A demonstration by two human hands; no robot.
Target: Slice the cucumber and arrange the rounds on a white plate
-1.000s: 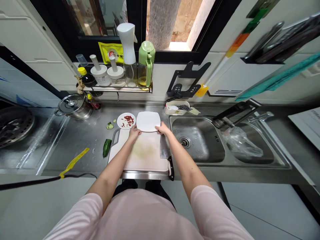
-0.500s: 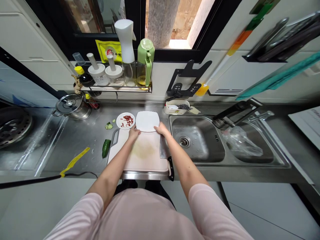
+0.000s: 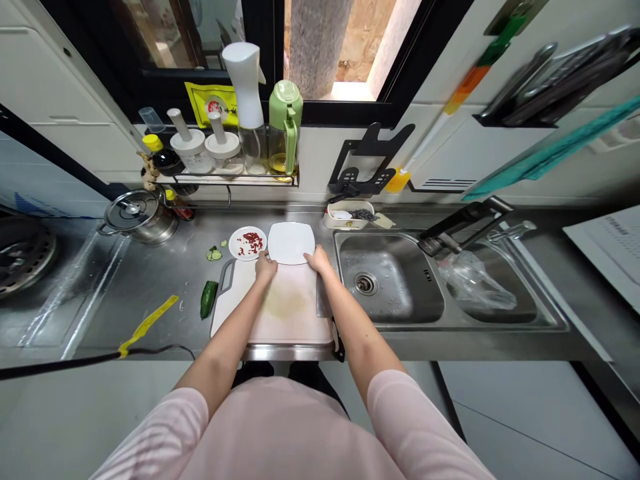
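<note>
An empty white square plate (image 3: pixel 291 242) lies at the back edge of the cutting board (image 3: pixel 285 320). My left hand (image 3: pixel 265 267) grips its near left corner, and my right hand (image 3: pixel 317 259) grips its near right corner. Left of it is a round white plate (image 3: pixel 242 255) with chopped red pieces. A cucumber piece (image 3: pixel 209 299) lies beside the board's left edge, with green slices (image 3: pixel 214 254) behind it. The knife (image 3: pixel 323 300) lies along the board's right side, partly hidden by my right forearm.
A double sink (image 3: pixel 395 313) with a black faucet and a plastic bag (image 3: pixel 475 283) is on the right. At the back left stand a lidded pot (image 3: pixel 145 223) and a rack (image 3: pixel 225 179) of bottles. A cable with a yellow tag (image 3: pixel 150 319) crosses the front left.
The view has shifted slightly, so the whole scene appears a little further left. Both hands keep hold of the square plate, which stays in the same place on the board.
</note>
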